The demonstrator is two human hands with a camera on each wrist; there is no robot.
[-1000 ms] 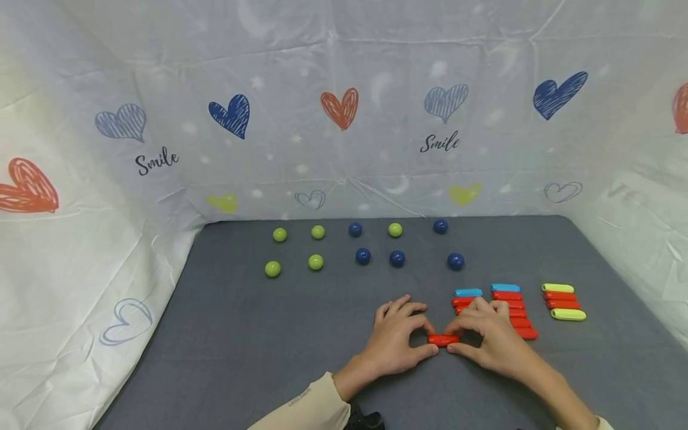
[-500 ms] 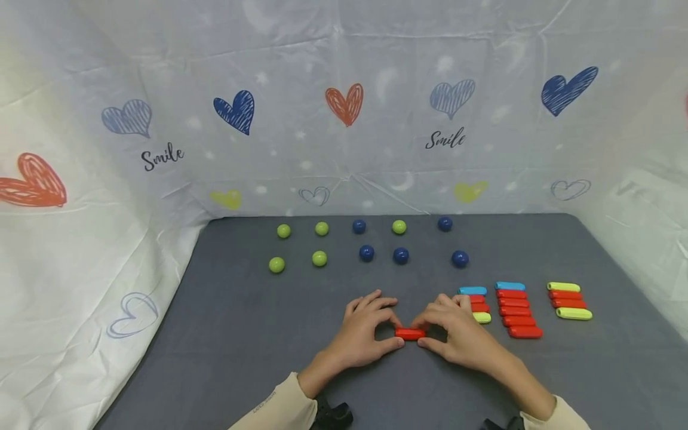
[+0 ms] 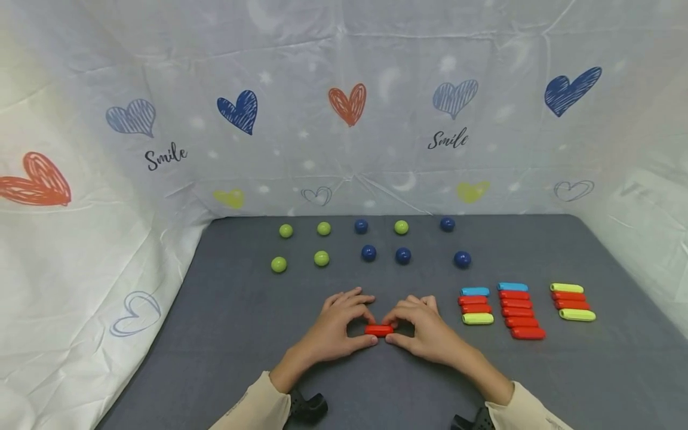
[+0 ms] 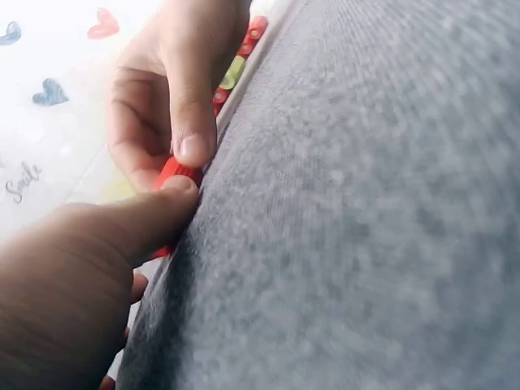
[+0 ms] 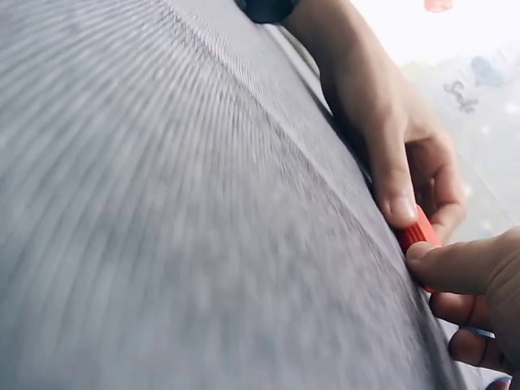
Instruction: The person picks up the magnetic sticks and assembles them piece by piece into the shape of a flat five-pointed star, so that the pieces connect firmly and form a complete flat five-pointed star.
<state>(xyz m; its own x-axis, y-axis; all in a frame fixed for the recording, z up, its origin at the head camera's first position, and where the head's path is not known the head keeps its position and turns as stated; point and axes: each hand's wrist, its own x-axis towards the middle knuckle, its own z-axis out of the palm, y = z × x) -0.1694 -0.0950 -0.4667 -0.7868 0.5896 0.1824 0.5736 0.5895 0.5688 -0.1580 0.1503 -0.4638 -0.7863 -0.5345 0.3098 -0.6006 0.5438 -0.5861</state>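
A short red stick [image 3: 378,329] lies on the grey mat [image 3: 226,346] at front centre. My left hand [image 3: 366,328] pinches its left end between thumb and forefinger, and my right hand [image 3: 392,328] pinches its right end the same way. Seen from the left wrist, the red stick [image 4: 172,172] shows between my left thumb [image 4: 154,215] and the right hand's thumb [image 4: 193,146]. The right wrist view has the stick [image 5: 418,231] held low against the mat between both hands' thumbs.
Three rows of stacked sticks lie to the right: a short one [image 3: 474,304], a longer red one [image 3: 518,310] and one at far right [image 3: 572,301]. Green balls [image 3: 301,245] and blue balls [image 3: 403,242] sit behind. Heart-printed cloth walls [image 3: 344,119] enclose the mat.
Both hands have carried the red stick leftward along the mat, from right beside the stacks to the front centre. The stacks now show fully.
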